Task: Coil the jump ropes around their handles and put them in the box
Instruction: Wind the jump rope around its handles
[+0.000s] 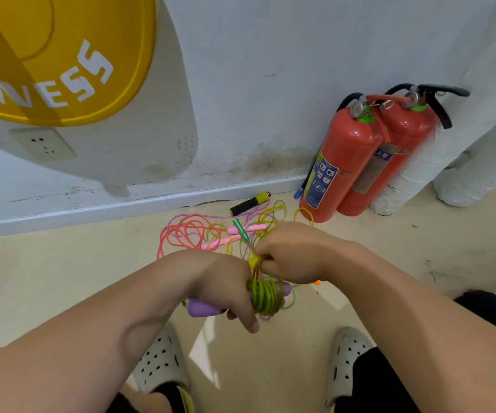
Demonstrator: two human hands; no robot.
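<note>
now: winding step on one rope, roughly mid-coil by my reading. left hand [225, 290] grips the purple handles [203, 308], held level in front of the knees, fingers curled round them, one finger pointing down past the shafts. green rope [266, 295] sits in several tight turns around the handles, just right of that hand. right hand [294, 254] is above and beyond the coil, knuckles up, fingers curled down onto the free strand where it leaves the turns. its fingertips are hidden, so the exact pinch cannot be told, but it is closed on the rope. a small yellow piece [253, 260] shows at that grip; what it is i cannot tell. both forearms converge from the lower corners, hands almost touching. to do this well: hold the strand taut, lay each turn beside the last rather than over it, keep the left grip clear of the wrapping zone, tuck the tail under a turn so it does not spring loose. slack green loops hang under the coil, so some length seems left to wind. pile of loose ropes [199, 234] lies on the floor beyond the hands, near the wall, with pink handles [240, 231] in it and a black-and-yellow handle [249, 202] at its far edge. two red fire extinguishers [345, 162] stand right of it. box not in view.
</note>
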